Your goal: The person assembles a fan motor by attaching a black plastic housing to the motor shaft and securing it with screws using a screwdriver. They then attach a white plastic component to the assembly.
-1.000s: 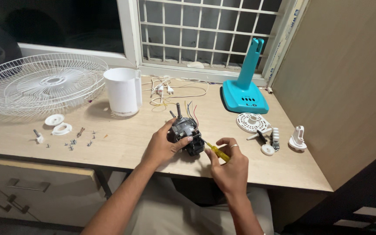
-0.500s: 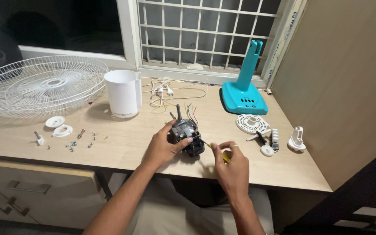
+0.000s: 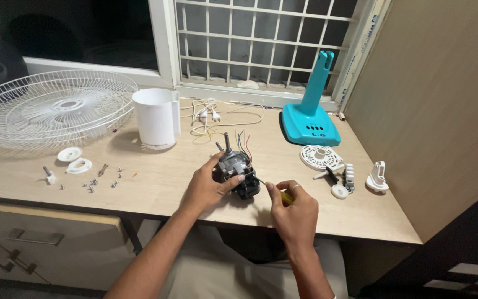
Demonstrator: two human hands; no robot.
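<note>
It looked like a home room: a wooden desk with drawers at lower left stood under a barred window across the frame's top.

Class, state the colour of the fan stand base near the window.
The fan stand base is turquoise blue, seen in the head view.

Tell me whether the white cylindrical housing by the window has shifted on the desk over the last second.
No. The white housing stands at the same spot beside the wire fan guard, left of the teal fan base.
</note>
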